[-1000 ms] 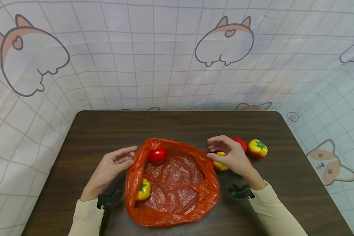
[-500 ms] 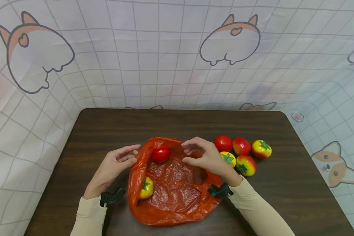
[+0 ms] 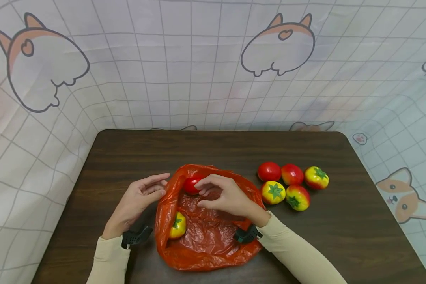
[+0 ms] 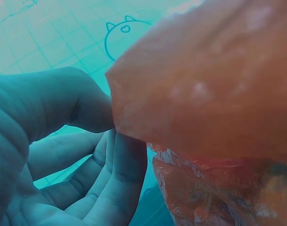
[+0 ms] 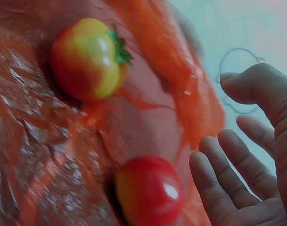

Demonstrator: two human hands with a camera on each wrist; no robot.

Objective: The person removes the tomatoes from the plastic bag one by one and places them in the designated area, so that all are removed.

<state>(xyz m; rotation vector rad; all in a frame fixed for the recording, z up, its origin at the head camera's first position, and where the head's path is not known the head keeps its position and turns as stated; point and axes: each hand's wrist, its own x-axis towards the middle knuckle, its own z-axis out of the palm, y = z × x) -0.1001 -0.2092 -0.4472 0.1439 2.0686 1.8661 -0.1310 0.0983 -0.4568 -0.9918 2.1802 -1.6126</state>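
Observation:
An orange-red plastic bag (image 3: 213, 263) lies with its mouth spread wide on the table. In it are a red tomato (image 3: 190, 184) at the back left and a yellow-and-red tomato (image 3: 178, 225) with a green top at the left. My left hand (image 3: 136, 199) pinches the bag's left rim between thumb and forefinger, plainest in the left wrist view. Above the bag is my right hand (image 3: 227, 196), fingers relaxed and bent, thumb apart, holding nothing. Its fingertips overlap the red tomato in the head view; the right wrist view shows a gap beside that tomato (image 5: 150, 190).
Right of the bag, several more tomatoes sit grouped on the dark wooden table (image 3: 340, 232), among them a red one (image 3: 269, 171) and a yellow one (image 3: 273, 192). A white gridded cloth (image 3: 206, 79) with corgi drawings hangs behind the table and at its sides.
My right hand has travelled left, from over the grouped tomatoes to above the bag near the red tomato. My left hand stays at the rim. The view has shifted slightly.

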